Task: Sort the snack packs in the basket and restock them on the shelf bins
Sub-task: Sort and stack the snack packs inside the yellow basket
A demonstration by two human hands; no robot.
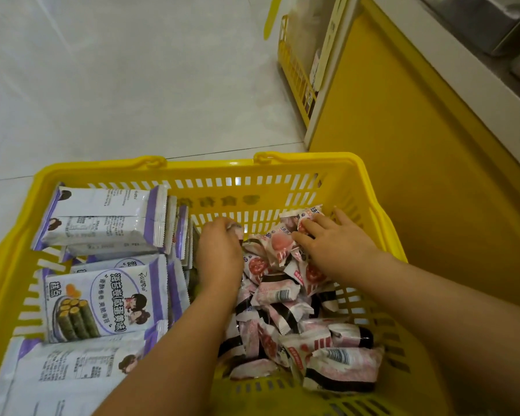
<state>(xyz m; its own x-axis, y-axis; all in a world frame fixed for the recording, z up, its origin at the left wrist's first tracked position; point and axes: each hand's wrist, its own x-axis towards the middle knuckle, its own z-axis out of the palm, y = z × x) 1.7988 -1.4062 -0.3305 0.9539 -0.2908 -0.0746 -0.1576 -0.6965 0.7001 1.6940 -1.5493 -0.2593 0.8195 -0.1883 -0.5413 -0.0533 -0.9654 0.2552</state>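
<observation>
A yellow plastic basket (246, 171) stands on the floor below me. Its left half holds several large white-and-purple snack packs (102, 298), some flat and some on edge. Its right half holds a heap of several small pink-and-white packs (285, 307). My left hand (219, 253) reaches down between the two groups, fingers curled round a small pink pack at the heap's far edge. My right hand (330, 235) lies spread on top of the pink heap near the basket's far right corner, its fingers straight and touching the packs.
A yellow shelf unit side (403, 145) rises just right of the basket, with a white ledge (451, 64) above it. A second yellow basket (294, 70) stands at the back beside the shelf. Pale tiled floor (117, 79) stretches left and behind.
</observation>
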